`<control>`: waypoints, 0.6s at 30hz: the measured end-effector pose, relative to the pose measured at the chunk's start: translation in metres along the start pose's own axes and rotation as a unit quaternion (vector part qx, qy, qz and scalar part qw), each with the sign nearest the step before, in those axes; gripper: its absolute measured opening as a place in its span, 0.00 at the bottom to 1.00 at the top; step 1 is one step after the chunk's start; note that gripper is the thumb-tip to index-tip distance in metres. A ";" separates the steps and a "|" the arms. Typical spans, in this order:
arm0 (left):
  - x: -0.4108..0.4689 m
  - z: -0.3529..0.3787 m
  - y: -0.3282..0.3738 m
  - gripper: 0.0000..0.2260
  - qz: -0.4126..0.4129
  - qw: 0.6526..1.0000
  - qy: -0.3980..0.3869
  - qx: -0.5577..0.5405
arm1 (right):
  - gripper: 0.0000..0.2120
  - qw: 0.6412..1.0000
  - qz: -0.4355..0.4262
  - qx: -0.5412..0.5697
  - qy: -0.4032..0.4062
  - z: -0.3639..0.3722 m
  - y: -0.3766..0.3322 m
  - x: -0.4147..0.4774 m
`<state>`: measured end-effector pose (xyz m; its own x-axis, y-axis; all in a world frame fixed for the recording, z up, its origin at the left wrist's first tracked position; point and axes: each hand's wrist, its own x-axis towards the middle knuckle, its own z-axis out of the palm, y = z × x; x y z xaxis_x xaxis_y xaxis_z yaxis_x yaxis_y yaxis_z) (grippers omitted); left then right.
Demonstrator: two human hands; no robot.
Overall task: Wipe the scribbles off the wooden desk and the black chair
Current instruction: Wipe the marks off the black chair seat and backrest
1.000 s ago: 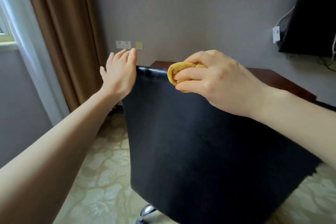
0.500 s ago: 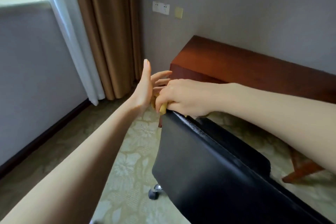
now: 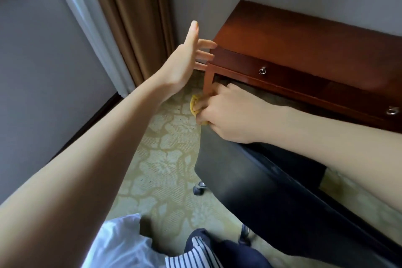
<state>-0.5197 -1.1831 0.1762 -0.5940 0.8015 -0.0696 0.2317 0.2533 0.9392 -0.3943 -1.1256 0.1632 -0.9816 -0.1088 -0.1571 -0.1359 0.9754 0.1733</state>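
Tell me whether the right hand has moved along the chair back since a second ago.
Yes. The right hand, gripping the yellow cloth, slid left along the top edge of the black chair, ending at its left corner.

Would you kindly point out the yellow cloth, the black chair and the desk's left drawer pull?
yellow cloth (image 3: pixel 193 105): head view, on its exposed folded edge.
black chair (image 3: pixel 261 191): head view, on the rear of its backrest.
left drawer pull (image 3: pixel 262 70): head view, on its metal ring.
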 end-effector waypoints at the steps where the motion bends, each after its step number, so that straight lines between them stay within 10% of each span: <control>1: -0.003 0.008 0.005 0.30 0.006 1.000 -0.011 0.010 | 0.19 1.000 0.001 -0.005 0.007 0.002 -0.003 -0.013; 11: -0.048 0.127 0.063 0.28 0.087 0.968 -0.191 0.138 | 0.14 0.967 0.035 0.187 0.171 0.050 -0.021 -0.177; 18: -0.096 0.203 0.076 0.32 0.136 0.873 -0.380 0.273 | 0.13 0.898 0.191 0.367 0.150 0.071 -0.026 -0.296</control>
<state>-0.2887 -1.1306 0.1861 0.1756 0.9476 -0.2668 0.7410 0.0512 0.6696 -0.0907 -1.1053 0.1367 -0.9446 0.3216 0.0659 0.2359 0.8045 -0.5451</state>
